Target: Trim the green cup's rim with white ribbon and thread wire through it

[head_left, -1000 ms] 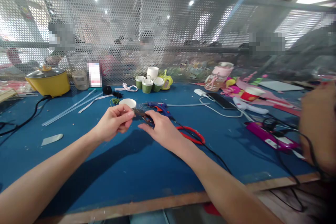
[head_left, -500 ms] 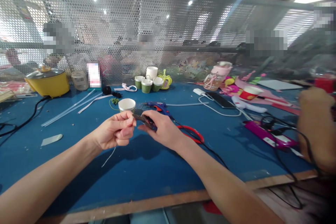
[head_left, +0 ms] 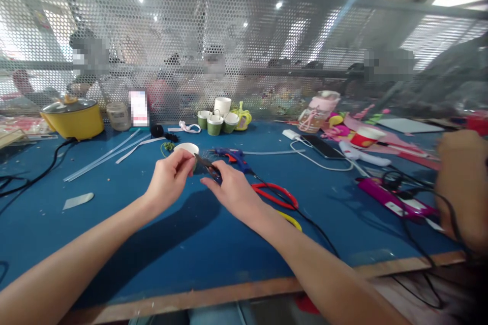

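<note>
Fingers of the left hand (head_left: 169, 179) press together at thumb and forefinger, though what they pinch is too small to make out. Just to their right, the right hand (head_left: 235, 187) has its fingers curled round a dark pointed tool (head_left: 206, 164), thumb standing off below it. The tool's tip sits right beside the left fingertips (touching or merely near, I cannot tell). A white-lined cup (head_left: 188, 147) stands directly behind the left fingers, partly hidden by them, with a green tangle (head_left: 166, 148) to its left. Beyond the right fingers, a blue glue gun (head_left: 237, 156) lies on the bench (head_left: 213, 259); right of them are a red loop (head_left: 295, 203) and a yellow loop (head_left: 293, 220). Green cups (head_left: 215, 126) stand well beyond both hands' fingers.
</note>
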A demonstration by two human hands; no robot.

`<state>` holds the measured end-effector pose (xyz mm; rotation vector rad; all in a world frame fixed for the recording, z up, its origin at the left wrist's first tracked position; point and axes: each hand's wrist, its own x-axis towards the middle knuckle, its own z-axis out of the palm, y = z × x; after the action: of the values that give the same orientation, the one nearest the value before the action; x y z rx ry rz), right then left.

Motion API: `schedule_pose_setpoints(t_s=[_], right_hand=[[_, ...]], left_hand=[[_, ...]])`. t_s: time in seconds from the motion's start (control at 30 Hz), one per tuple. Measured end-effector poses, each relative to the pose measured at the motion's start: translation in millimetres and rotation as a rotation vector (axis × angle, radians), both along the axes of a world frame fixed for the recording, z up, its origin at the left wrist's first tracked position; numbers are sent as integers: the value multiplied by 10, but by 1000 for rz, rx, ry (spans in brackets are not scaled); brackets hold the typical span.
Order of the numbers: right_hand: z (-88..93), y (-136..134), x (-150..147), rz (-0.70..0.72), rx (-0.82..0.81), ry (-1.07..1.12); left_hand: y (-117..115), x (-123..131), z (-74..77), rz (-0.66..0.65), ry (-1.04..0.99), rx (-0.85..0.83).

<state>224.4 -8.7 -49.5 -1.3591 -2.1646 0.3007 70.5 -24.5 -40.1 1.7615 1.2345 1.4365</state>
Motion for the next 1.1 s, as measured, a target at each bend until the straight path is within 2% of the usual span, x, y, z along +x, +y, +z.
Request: schedule_pose_setpoints(t_s=[0.07,0.2,0.3,0.43,0.5,0.53,0.73,0.8,0.83,0.9,1.0,1.1], right_hand=[[18,4,23,35,16,4],[69,36,103,184,96,2],[90,57,166,319,185,15],[104,59,210,422,266,42],[113,51,200,410,244,48],[116,47,187,381,214,50],[87,-1,70,162,1,49],[63,-16,47,138,-15,59],[53,-21,41,127,-9,62],[37,-21,40,119,16,57],[36,1,63,157,67,33],[51,37,112,253,145,16]], left_hand=[[14,-12,9,-126,-161,-126],[13,-92,59,-466,-476,-399],[-26,-146,77,-668,-602,-548],[-73,-151,75,-827,-682,-686],[-72,-135,76,-811,-660,-666],[-64,-125,76,-760,-624,-621],[-23,-46,8,-128,-145,-148],[-28,-16,-23,-26,-82,-55],[-31,-4,-32,-22,-104,-49],[-33,7,-29,-98,-243,-135],[-29,-21,17,-316,-506,-368],[-37,-77,65,-520,-641,-535]])
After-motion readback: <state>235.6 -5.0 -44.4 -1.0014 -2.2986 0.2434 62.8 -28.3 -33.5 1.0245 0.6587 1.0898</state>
